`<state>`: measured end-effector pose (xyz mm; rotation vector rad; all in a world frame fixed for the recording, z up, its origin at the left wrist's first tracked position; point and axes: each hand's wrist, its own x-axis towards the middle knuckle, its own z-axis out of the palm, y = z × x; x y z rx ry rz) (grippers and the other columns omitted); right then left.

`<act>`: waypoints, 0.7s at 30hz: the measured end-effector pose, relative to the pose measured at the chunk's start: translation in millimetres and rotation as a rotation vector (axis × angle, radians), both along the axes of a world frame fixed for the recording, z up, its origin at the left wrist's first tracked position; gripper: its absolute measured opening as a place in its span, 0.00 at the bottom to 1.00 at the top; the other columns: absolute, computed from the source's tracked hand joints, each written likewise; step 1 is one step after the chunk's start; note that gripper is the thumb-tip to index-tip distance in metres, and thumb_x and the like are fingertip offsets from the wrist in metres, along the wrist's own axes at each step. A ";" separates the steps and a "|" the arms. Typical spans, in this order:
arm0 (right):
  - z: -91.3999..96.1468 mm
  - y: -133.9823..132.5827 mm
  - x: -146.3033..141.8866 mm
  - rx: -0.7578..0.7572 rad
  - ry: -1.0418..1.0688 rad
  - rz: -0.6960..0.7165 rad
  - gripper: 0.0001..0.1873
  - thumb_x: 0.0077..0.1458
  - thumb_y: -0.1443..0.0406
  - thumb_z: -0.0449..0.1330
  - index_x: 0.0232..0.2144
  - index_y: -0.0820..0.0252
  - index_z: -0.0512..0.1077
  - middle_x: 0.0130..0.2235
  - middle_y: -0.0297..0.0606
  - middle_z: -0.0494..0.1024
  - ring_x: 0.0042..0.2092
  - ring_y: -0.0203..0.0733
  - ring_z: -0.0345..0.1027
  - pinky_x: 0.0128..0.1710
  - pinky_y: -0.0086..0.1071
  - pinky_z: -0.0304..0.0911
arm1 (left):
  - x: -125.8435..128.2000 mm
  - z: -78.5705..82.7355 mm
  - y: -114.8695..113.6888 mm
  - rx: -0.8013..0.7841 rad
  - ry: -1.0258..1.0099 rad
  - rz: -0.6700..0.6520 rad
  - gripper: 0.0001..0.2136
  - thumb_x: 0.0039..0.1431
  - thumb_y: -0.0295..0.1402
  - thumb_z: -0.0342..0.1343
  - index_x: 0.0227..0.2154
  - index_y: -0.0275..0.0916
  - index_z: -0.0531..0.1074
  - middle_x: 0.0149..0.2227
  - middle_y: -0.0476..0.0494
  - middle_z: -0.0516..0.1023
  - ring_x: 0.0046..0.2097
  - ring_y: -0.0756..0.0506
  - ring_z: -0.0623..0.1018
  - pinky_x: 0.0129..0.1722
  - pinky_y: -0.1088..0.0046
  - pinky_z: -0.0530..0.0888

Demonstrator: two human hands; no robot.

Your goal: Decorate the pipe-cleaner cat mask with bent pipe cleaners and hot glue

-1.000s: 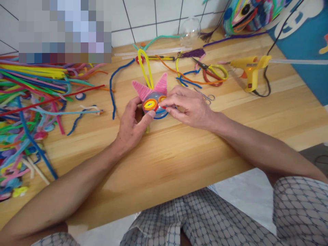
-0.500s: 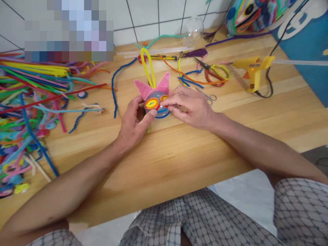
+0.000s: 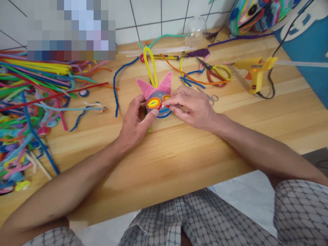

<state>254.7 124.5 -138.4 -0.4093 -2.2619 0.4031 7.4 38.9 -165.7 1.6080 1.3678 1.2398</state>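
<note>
A clear plastic ball ornament (image 3: 164, 111) with pink pipe-cleaner ears (image 3: 166, 83), orange-and-yellow eyes (image 3: 154, 103), a blue band and a yellow loop (image 3: 150, 68) is on the table in front of me. My left hand (image 3: 135, 118) grips it from the left, thumb on the front below one eye. The fingers of my right hand (image 3: 193, 107) are pinched at its front, over a small red pipe-cleaner piece (image 3: 160, 106) between the eyes. My right fingertips partly cover that piece and the far eye.
Heaps of coloured pipe cleaners (image 3: 33, 102) cover the table's left. Scissors (image 3: 215, 71), small scissors (image 3: 211, 98), a craft knife (image 3: 166, 57) and a purple tassel (image 3: 197, 53) lie behind my hands. A yellow hot glue gun (image 3: 256, 70) with a cord stands right. A clear dome (image 3: 195, 30) is by the tiles.
The whole view has shifted slightly. Both hands keep their places on the ornament, the right fingers still pressed at the red piece.
</note>
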 end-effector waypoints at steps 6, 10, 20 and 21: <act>-1.8 0.6 0.4 -0.016 -0.028 -0.002 0.13 0.78 0.66 0.60 0.55 0.49 0.83 0.45 0.34 0.86 0.49 0.41 0.83 0.50 0.38 0.78 | -0.3 -1.4 0.8 0.029 0.011 -0.004 0.28 0.71 0.58 0.67 0.63 0.46 0.75 0.63 0.37 0.82 0.64 0.34 0.83 0.67 0.48 0.81; 0.6 0.1 0.1 0.016 0.007 0.017 0.13 0.79 0.64 0.59 0.54 0.48 0.83 0.44 0.33 0.87 0.48 0.39 0.82 0.50 0.35 0.78 | -1.2 -0.6 0.4 0.019 0.008 -0.007 0.27 0.72 0.56 0.67 0.63 0.45 0.74 0.63 0.36 0.82 0.63 0.34 0.83 0.66 0.49 0.82; 0.0 0.7 -0.4 0.083 0.022 0.000 0.11 0.77 0.67 0.62 0.54 0.54 0.83 0.43 0.35 0.85 0.45 0.38 0.81 0.47 0.31 0.77 | -4.6 -6.2 2.3 0.048 0.003 -0.026 0.30 0.71 0.56 0.69 0.65 0.43 0.74 0.64 0.34 0.82 0.64 0.33 0.83 0.65 0.50 0.83; 0.0 0.6 -0.5 0.082 0.024 -0.001 0.11 0.76 0.69 0.63 0.54 0.55 0.83 0.43 0.35 0.85 0.45 0.38 0.81 0.46 0.32 0.77 | -4.6 -6.7 2.4 0.052 0.005 -0.026 0.29 0.71 0.56 0.69 0.65 0.44 0.74 0.64 0.34 0.82 0.63 0.33 0.83 0.64 0.50 0.83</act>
